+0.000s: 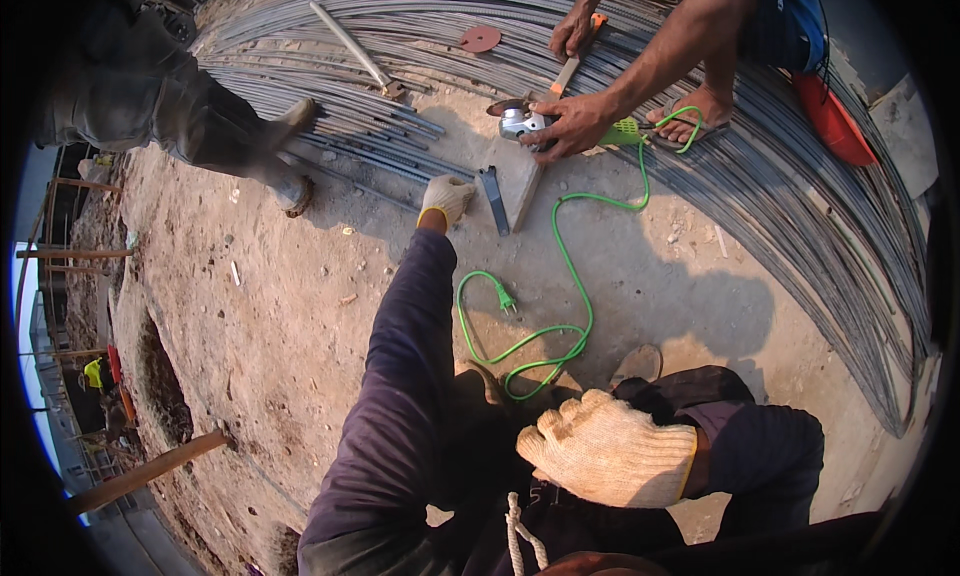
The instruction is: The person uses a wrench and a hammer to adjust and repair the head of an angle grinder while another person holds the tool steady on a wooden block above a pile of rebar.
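My left hand [447, 198], in a cream knitted glove, reaches forward to the ground with its fingers closed beside the ends of the steel reinforcing bars [385, 156]. Whatever it grips is hidden under the glove. Just right of it lies a flat dark metal piece [493, 201], against a pale wedge-shaped slab [519, 176]. My right hand [605, 449], gloved alike, hangs over my lap with its fingers curled in and nothing showing in them. Across from me, a co-worker's hand [580, 122] holds a green and silver angle grinder [522, 123]; the other hand [571, 32] is on an orange-ended flat bar [566, 74].
The grinder's green cord [562, 246] loops over the ground to an unplugged plug [506, 298]. A loose cutting disc [480, 39] and a metal pipe [350, 44] lie on the bars. Another person's boot [294, 195] stands at left; a wooden stake [150, 471] juts up lower left.
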Tool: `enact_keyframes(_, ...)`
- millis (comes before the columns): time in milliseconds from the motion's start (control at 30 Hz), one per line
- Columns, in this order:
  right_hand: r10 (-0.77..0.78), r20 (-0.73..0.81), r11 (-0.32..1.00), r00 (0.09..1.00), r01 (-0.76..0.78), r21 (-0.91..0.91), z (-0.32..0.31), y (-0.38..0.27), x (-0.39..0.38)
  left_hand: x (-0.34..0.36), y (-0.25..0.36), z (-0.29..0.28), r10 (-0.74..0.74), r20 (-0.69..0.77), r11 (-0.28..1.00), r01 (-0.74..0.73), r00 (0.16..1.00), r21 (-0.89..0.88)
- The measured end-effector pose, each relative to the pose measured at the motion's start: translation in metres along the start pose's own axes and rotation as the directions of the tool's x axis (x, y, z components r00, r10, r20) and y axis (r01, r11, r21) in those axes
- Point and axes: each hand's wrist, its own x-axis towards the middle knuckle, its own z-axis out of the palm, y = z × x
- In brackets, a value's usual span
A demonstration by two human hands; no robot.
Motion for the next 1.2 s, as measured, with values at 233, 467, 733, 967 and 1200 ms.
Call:
enact_keyframes(233,0.017,-0.002,1.000,1.000,-0.017,0.005,0.003,0.000,0.000,-0.026,0.027,0.005,0.001,0.045,1.000,-0.002,0.999,0.017)
enact_keyframes(467,-0.020,-0.019,1.000,1.000,0.020,0.013,-0.003,0.002,0.000,-0.026,0.025,0.001,0.019,0.060,0.999,-0.022,0.998,0.039)
enact_keyframes(733,-0.034,-0.037,0.999,0.999,0.033,-0.017,-0.004,0.001,0.004,-0.028,0.037,0.004,0.057,-0.012,0.997,-0.057,0.998,-0.054)
enact_keyframes(967,-0.044,-0.050,0.999,0.998,0.044,0.001,-0.003,0.002,0.005,-0.036,0.050,0.016,0.142,-0.017,0.985,-0.140,0.990,0.100)
enact_keyframes(1200,-0.032,-0.008,0.998,0.999,0.033,0.061,-0.004,0.003,0.007,-0.039,0.056,0.022,0.143,-0.094,0.980,-0.127,0.985,0.154)
